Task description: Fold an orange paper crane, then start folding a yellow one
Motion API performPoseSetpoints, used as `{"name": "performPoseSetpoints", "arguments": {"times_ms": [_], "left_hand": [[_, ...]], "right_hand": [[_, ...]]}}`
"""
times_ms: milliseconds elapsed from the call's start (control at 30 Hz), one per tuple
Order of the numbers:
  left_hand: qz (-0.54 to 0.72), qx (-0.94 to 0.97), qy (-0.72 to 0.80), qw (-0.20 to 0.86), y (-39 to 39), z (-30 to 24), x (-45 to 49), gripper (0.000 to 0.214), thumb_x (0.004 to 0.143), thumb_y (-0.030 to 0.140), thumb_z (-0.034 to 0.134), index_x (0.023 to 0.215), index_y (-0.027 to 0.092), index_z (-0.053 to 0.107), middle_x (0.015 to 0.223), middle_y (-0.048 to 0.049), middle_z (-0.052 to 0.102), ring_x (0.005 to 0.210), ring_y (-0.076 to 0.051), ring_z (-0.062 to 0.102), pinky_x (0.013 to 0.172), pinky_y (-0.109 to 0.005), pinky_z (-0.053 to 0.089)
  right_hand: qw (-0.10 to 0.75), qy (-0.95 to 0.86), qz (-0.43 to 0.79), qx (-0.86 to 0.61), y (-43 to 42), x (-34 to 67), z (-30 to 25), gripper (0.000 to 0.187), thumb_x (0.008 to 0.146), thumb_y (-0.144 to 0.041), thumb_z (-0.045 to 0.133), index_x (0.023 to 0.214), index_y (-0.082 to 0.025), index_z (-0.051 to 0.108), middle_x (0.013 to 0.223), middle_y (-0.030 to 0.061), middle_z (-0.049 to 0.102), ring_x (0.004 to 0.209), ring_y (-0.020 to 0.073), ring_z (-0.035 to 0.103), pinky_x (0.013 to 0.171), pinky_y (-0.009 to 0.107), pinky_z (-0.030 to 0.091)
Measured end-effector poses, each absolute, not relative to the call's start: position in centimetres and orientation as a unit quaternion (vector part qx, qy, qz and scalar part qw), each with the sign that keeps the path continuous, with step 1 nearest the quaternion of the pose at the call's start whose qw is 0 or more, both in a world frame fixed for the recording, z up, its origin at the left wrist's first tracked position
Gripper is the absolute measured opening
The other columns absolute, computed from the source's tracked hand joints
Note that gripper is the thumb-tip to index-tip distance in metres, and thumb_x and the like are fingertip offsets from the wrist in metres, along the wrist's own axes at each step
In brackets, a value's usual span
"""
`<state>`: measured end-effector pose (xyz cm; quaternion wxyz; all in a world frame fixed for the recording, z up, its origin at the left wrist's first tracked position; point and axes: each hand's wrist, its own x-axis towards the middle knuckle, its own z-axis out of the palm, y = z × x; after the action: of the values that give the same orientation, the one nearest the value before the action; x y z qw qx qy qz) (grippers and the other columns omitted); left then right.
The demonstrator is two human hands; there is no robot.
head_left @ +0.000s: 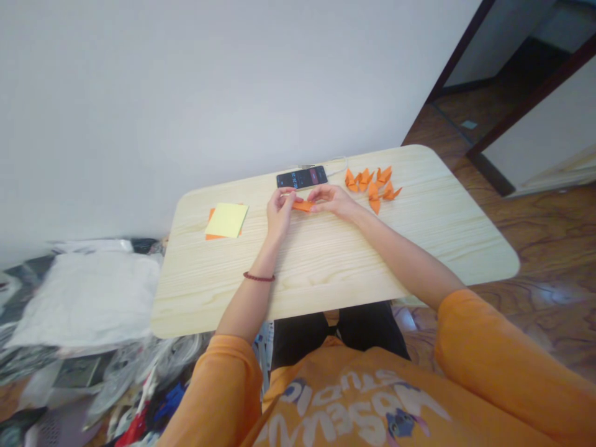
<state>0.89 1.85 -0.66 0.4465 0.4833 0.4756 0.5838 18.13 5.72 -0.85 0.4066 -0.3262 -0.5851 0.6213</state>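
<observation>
Pinching folded orange paper (303, 205) at both ends, between left hand (279, 211) and right hand (334, 202), small and narrow!

We look down on a pale wood-grain table (335, 267) with rounded corners. Toward its left end, a yellow sheet (226, 220) lies askew over an orange sheet (215, 236); near the far edge, we find a phone (302, 178), screen lit, a white cable (338, 172) at its right end. Five folded orange paper figures (374, 197) cluster beyond the cable.
</observation>
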Motion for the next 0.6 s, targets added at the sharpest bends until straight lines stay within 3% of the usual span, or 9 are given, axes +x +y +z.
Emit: {"name": "performPoseSetpoints", "arguments": {"times_ms": [333,600], "left_hand": [[0.581,0.466,0.465,0.477,2.19,-1.32,0.81,0.034,0.076,0.049,0.067,0.093,0.021,0.059,0.074,-0.0024,0.071,0.07,-0.018,0.07,0.072,-0.031,0.055],[0.586,0.462,0.463,0.479,2.31,-1.43,0.83,0.031,0.075,0.042,0.07,0.094,0.02,0.058,0.08,-0.0042,0.073,0.076,-0.018,0.071,0.072,-0.029,0.055]], "right_hand": [[0.433,-0.567,0.599,-0.364,5.62,17.88,-1.18,0.037,0.055,-0.043,0.084,0.071,-0.016,0.066,0.068,0.0005,0.066,0.062,0.0108,0.058,0.063,0.025,0.049],[0.47,-0.556,0.565,-0.387,6.13,17.79,-1.76,0.042,0.047,-0.045,0.087,0.071,-0.017,0.068,0.073,0.0032,0.07,0.069,0.0157,0.065,0.072,0.031,0.054]]}}
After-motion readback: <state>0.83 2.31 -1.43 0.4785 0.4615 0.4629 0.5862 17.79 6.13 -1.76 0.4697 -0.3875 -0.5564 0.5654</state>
